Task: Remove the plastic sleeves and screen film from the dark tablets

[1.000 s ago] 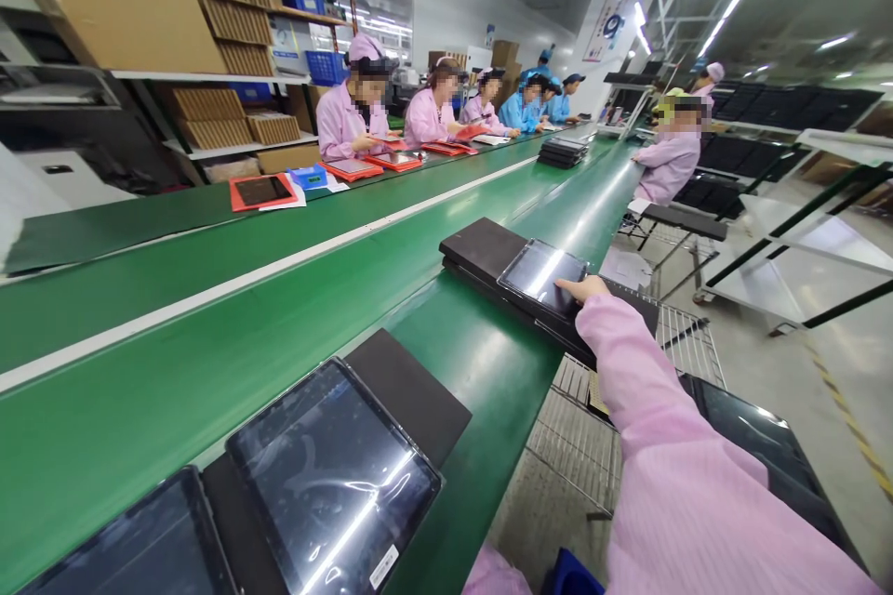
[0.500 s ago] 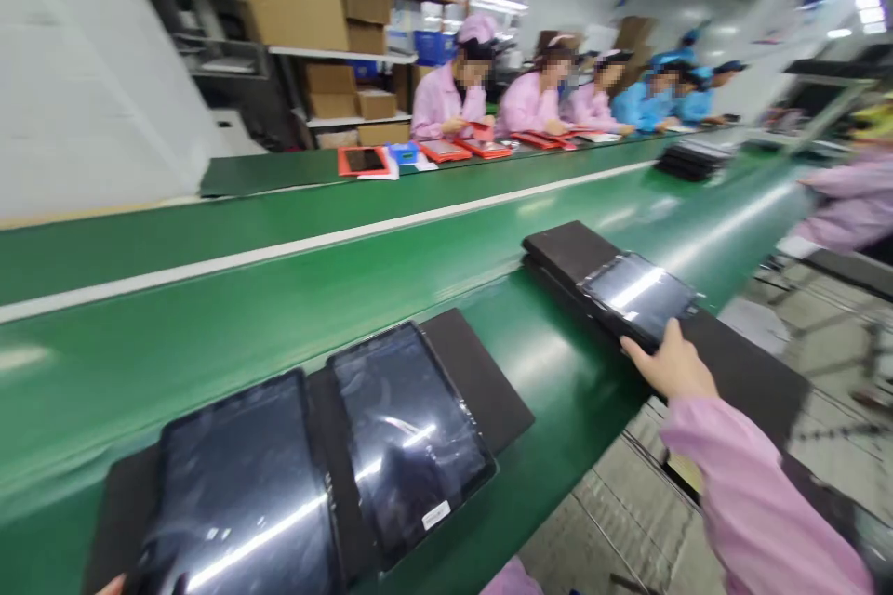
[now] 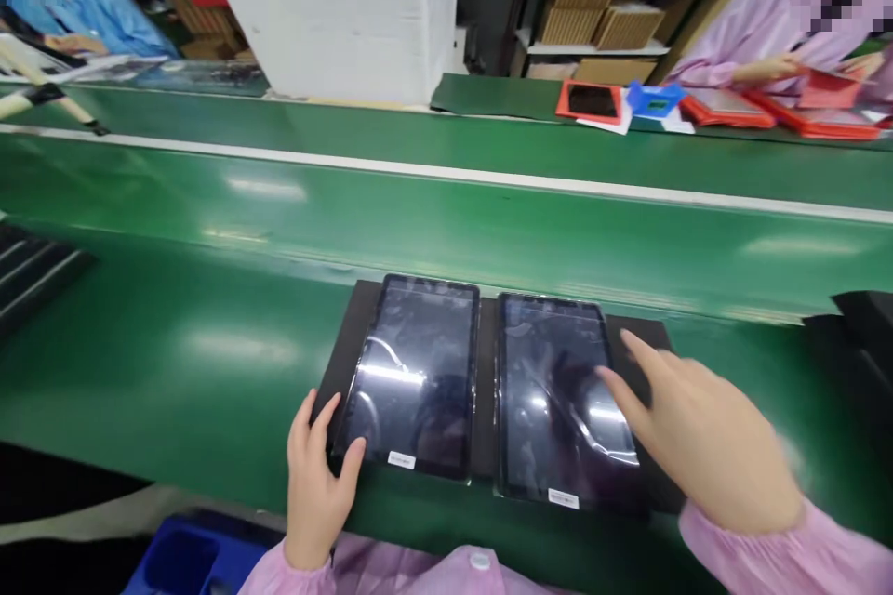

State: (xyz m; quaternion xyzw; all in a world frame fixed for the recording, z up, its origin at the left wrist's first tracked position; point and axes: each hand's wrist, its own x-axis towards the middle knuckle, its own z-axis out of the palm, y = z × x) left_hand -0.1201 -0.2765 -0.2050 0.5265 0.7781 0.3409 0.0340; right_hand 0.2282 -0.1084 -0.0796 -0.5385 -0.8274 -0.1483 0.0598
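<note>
Two dark tablets, glossy under clear film and each with a small white label at its near edge, lie side by side on a black board (image 3: 484, 390). My left hand (image 3: 317, 474) rests at the near left corner of the board, beside the left tablet (image 3: 419, 372). Its fingers are spread, with the thumb close to the tablet's edge. Over the right side of the right tablet (image 3: 558, 400) is my right hand (image 3: 712, 437), thumb and forefinger apart and nothing between them. Whether its fingertips touch the board cannot be made out.
Dark stacked boards sit at the right edge (image 3: 865, 344) and left edge (image 3: 34, 274) of the green bench (image 3: 209, 390). Across a raised ledge lie red-framed pieces (image 3: 593, 102) and a blue item (image 3: 656, 100). Co-workers sit beyond. A blue bin (image 3: 202, 558) is below left.
The view has swung left. My right hand has left the tablet on the dark stack at right and moved to the right tablet. My left hand has come into fuller view.
</note>
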